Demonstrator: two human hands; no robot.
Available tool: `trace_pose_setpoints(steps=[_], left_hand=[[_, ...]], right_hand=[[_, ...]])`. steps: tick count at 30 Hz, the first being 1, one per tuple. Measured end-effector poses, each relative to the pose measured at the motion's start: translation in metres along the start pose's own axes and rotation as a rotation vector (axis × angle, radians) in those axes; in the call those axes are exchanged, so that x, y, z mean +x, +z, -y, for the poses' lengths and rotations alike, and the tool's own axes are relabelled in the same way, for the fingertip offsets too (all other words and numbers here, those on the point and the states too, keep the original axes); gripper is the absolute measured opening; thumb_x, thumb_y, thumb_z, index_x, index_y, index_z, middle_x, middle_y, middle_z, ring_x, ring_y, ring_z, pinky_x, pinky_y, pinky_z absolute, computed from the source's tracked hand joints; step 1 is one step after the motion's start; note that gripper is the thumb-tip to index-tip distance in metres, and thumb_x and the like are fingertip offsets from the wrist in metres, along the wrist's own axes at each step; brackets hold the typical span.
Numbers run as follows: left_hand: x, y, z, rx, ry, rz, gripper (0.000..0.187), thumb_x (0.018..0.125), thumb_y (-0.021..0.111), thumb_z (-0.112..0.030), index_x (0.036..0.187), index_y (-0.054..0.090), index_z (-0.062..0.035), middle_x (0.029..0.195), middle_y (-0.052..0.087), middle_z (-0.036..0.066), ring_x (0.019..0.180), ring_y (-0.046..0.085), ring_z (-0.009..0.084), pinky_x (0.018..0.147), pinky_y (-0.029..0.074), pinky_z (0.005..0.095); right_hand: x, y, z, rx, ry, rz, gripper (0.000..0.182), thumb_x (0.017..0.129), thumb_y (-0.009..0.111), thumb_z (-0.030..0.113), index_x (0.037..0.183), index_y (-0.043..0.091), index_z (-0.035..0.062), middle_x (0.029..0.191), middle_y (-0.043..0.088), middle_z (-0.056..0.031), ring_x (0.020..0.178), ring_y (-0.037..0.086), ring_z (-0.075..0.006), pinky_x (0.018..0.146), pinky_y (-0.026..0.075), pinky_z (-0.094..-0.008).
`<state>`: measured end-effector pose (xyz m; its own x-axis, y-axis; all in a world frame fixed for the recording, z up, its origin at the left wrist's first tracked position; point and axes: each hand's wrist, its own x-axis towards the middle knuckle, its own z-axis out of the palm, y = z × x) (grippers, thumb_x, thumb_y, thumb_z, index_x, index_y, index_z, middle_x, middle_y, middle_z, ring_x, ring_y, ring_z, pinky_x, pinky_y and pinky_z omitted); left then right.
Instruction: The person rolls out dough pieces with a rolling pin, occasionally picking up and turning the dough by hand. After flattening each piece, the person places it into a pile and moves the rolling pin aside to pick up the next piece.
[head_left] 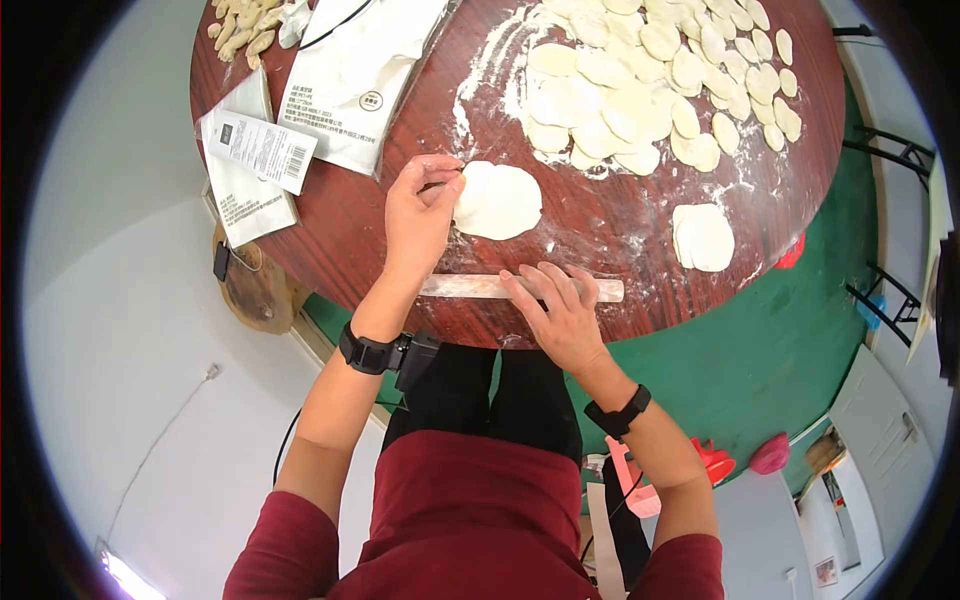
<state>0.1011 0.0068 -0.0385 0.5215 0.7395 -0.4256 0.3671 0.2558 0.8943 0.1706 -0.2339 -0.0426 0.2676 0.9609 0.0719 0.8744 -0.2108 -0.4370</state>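
Thumb and fingertips of my left hand [422,212] are pinched together at the left edge of a flat round of dough [500,205], which lies on the table. My right hand [562,308] rests with spread, outstretched fingers across a wooden rolling pin [468,287] near the table's front edge. The pin lies sideways, dusted with flour, just below the dough. To the right is a small stack of rolled dough wrappers [704,238]. A large heap of overlapping wrappers [625,105] covers the far right part of the table.
The round dark-red wooden table [600,235] carries scattered flour. Printed plastic packages [335,115] and a white label card [262,150] lie at the left. Small dough pieces [240,28] sit at the far left. A wooden stump [255,290] stands beside the table.
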Motion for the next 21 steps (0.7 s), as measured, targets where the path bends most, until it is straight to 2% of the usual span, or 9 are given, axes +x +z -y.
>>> trace_pose_setpoints(steps=[3,8,11,16,20,21], left_hand=[[-0.002,0.004,-0.006,-0.047,-0.027,-0.033,0.028,0.096,0.072,0.001,0.123,0.064,0.0014,0.110,0.071,0.012,0.094,0.072,0.0145,0.078,0.057,0.0262],[-0.008,0.010,-0.016,0.068,-0.057,0.065,0.031,0.091,0.079,-0.001,0.120,0.069,0.0007,0.095,0.075,0.008,0.087,0.073,0.0127,0.075,0.058,0.0261],[-0.013,0.019,-0.032,0.078,-0.054,0.119,0.032,0.090,0.080,0.000,0.120,0.071,0.0011,0.092,0.075,0.006,0.084,0.072,0.0113,0.073,0.057,0.0253],[-0.024,0.034,-0.062,0.134,0.022,0.226,0.036,0.087,0.080,0.003,0.122,0.072,-0.0008,0.093,0.074,0.005,0.085,0.070,0.0098,0.073,0.056,0.0242],[-0.035,0.072,-0.087,0.181,0.092,0.326,0.041,0.086,0.080,0.006,0.126,0.072,-0.0039,0.097,0.070,0.004,0.084,0.068,0.0081,0.072,0.056,0.0240],[-0.038,0.086,-0.087,0.083,0.080,0.374,0.043,0.086,0.079,0.006,0.127,0.071,-0.0047,0.098,0.068,0.003,0.083,0.066,0.0072,0.071,0.056,0.0233]], right_hand=[[-0.003,-0.002,-0.003,-0.024,-0.005,-0.001,0.056,0.094,0.059,0.019,0.150,0.057,0.0203,0.135,0.062,-0.0018,0.130,0.057,-0.0208,0.117,0.033,-0.0511],[-0.007,-0.004,-0.005,-0.026,-0.006,0.009,0.053,0.095,0.057,0.019,0.149,0.058,0.0201,0.133,0.063,-0.0021,0.129,0.058,-0.0204,0.117,0.033,-0.0507],[-0.006,-0.003,-0.006,-0.012,-0.006,-0.015,0.052,0.095,0.057,0.019,0.147,0.059,0.0182,0.132,0.063,-0.0020,0.129,0.058,-0.0204,0.116,0.034,-0.0493],[-0.002,-0.001,-0.009,-0.035,-0.018,-0.064,0.048,0.096,0.057,0.020,0.144,0.060,0.0145,0.131,0.063,-0.0036,0.126,0.058,-0.0223,0.111,0.040,-0.0467],[-0.002,0.006,-0.014,-0.057,-0.062,-0.128,0.048,0.096,0.056,0.022,0.143,0.059,0.0108,0.133,0.062,-0.0059,0.127,0.057,-0.0231,0.108,0.043,-0.0435],[-0.003,0.009,-0.014,-0.053,-0.083,-0.144,0.048,0.096,0.056,0.022,0.142,0.060,0.0106,0.133,0.062,-0.0059,0.127,0.056,-0.0230,0.107,0.043,-0.0435]])
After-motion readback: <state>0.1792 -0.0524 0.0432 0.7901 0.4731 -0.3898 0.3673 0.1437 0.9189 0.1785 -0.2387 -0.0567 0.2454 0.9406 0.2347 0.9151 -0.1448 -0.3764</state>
